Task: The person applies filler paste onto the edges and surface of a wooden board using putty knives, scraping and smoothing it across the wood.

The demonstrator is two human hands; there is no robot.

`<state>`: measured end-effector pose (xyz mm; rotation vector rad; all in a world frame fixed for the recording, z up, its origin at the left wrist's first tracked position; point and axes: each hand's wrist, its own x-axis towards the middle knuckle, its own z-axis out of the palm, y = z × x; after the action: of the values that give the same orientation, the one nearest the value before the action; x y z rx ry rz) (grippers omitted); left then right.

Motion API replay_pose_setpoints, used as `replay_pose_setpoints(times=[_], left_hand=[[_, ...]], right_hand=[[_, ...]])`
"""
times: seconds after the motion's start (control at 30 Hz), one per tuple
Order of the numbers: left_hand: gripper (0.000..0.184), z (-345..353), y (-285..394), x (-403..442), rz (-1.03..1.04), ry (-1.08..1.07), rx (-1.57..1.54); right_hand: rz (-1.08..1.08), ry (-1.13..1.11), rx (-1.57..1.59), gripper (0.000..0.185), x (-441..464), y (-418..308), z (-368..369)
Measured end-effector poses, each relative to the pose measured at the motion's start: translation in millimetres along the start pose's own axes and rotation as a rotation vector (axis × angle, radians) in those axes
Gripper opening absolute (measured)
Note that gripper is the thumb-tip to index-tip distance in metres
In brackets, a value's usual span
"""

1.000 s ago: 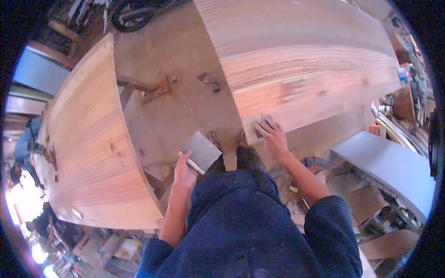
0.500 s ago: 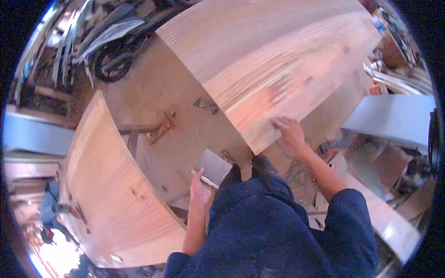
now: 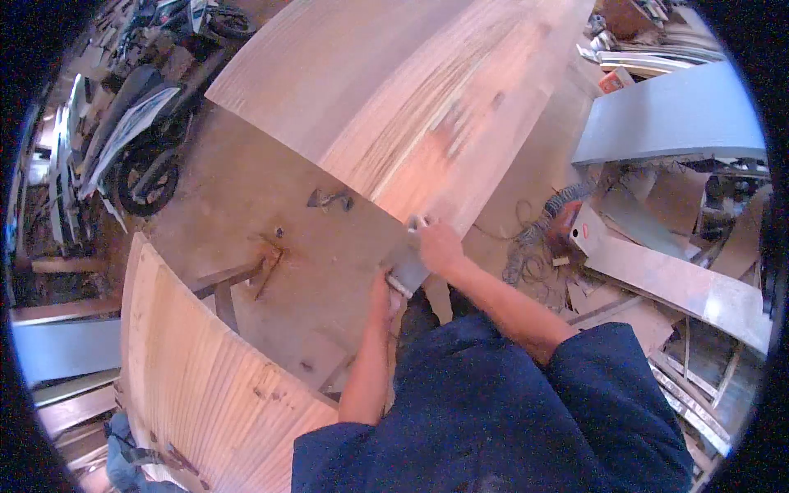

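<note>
My left hand (image 3: 390, 296) grips a flat grey rectangular plate (image 3: 408, 267) by its lower edge, close to the front of my body. My right hand (image 3: 440, 248) is at the plate's upper right, its fingers curled; what they hold, if anything, is too small and blurred to name. Just beyond both hands lies the near corner of a broad wooden board (image 3: 353, 148), with streaked grain and dark knots along its right part.
A second wooden slab (image 3: 205, 370) stands at my left. Behind it is a motorcycle (image 3: 148, 177). On the right are a pale blue-grey panel (image 3: 670, 115), a ribbed hose (image 3: 530, 238) and a long light board (image 3: 666, 279). A rusty metal stand (image 3: 265, 261) rests on the floor.
My right hand has left the board's surface and come down to the grey plate. My left hand has brought the plate up and right toward it. The camera view has shifted.
</note>
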<state>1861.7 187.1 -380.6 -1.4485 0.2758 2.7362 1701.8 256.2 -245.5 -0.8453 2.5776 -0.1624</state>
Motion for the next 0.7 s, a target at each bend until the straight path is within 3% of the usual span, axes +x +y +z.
replay_pose_setpoints(times=[0.13, 0.23, 0.3, 0.43, 0.53, 0.63, 0.7], left_hand=[[0.034, 26.6, 8.4, 7.7, 0.038, -0.111, 0.042], [0.035, -33.2, 6.7, 30.4, -0.035, -0.161, 0.203], [0.037, -68.5, -0.9, 23.9, -0.052, -0.114, 0.051], [0.039, -67.9, -8.4, -47.2, -0.055, 0.015, -0.012], [0.041, -16.6, -11.8, -94.6, -0.02, 0.1, 0.134], [0.038, 24.7, -31.5, -116.5, -0.065, -0.018, 0.109], [0.035, 111.7, -36.6, -177.4, 0.102, 0.035, 0.246]], right_hand=[[-0.042, -0.172, -0.009, 0.026, -25.0, -29.1, 30.9], [-0.122, -0.37, 0.113, 0.027, -52.2, -42.8, 37.3], [-0.205, -0.406, 0.191, 0.03, -81.6, -46.8, 1.7], [-0.334, -0.136, 0.478, 0.039, -119.2, -7.5, -30.1], [-0.444, -0.005, 0.593, 0.046, -132.8, 17.5, -48.8], [-0.645, 0.128, 0.593, 0.049, -153.0, 39.1, -68.0], [-0.782, 0.233, 0.516, 0.049, -161.5, 63.2, -67.7]])
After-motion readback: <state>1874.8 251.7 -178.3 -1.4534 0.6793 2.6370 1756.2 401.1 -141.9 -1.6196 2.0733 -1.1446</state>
